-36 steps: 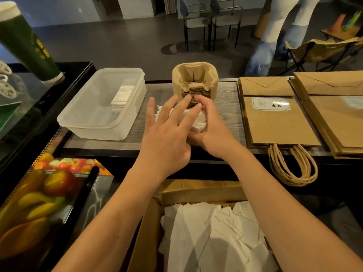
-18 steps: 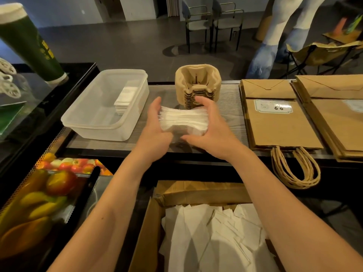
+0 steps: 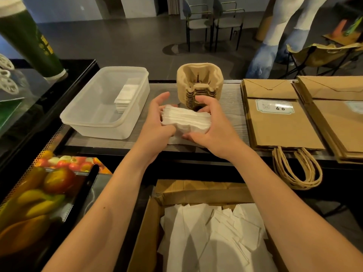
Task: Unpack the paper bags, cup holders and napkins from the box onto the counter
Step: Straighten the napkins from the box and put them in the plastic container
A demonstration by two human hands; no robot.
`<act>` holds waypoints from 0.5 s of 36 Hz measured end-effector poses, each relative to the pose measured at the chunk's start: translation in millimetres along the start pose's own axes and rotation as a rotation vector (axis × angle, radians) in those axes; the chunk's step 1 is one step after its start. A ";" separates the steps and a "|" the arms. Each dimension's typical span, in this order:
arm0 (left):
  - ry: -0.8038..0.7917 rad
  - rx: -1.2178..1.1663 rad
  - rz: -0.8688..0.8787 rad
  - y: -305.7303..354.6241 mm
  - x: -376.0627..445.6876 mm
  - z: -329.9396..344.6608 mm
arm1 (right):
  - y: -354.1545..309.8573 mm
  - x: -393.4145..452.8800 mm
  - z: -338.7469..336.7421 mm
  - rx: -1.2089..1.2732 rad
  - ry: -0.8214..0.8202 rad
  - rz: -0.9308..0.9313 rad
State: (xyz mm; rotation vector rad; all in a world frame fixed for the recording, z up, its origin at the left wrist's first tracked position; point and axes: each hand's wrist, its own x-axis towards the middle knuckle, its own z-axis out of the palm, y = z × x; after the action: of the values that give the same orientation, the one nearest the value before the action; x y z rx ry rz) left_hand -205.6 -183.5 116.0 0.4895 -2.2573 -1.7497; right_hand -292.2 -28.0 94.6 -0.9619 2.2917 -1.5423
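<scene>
A stack of white napkins [image 3: 185, 120] is held just above the grey counter [image 3: 231, 107] between both hands. My left hand [image 3: 157, 122] grips its left side with thumb under the near edge. My right hand [image 3: 212, 124] grips the right side, fingers curled round the far end. Right behind stands a stack of brown pulp cup holders [image 3: 200, 83]. Two piles of flat brown paper bags [image 3: 279, 122] [image 3: 337, 107] lie to the right, handles hanging over the near edge. Below me the open cardboard box [image 3: 196, 193] holds loose white napkins [image 3: 212, 238].
A clear plastic tub [image 3: 102, 107] with a few napkins inside sits left of my hands. A glass display case with a fruit picture [image 3: 45, 185] is at the lower left. Beyond the counter are chairs [image 3: 214, 22] and a person's legs [image 3: 275, 36].
Both hands closed round the napkin stack and lifted it a little toward me; my left hand went from lying flat over it to gripping its left side.
</scene>
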 end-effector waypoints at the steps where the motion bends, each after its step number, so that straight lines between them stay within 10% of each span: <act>1: 0.010 0.000 0.009 -0.7 0.7 -0.1 | -0.2 0.4 0.2 -0.005 0.004 -0.004; 18: -0.053 -0.044 0.022 -4.6 -1.6 -0.2 | 0.4 -7.4 -0.6 -0.034 0.005 0.021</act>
State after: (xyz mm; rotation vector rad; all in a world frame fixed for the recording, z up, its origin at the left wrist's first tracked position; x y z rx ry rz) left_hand -203.6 -184.0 111.6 0.4118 -2.2450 -1.8181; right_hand -287.1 -22.8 93.3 -0.9399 2.3309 -1.5037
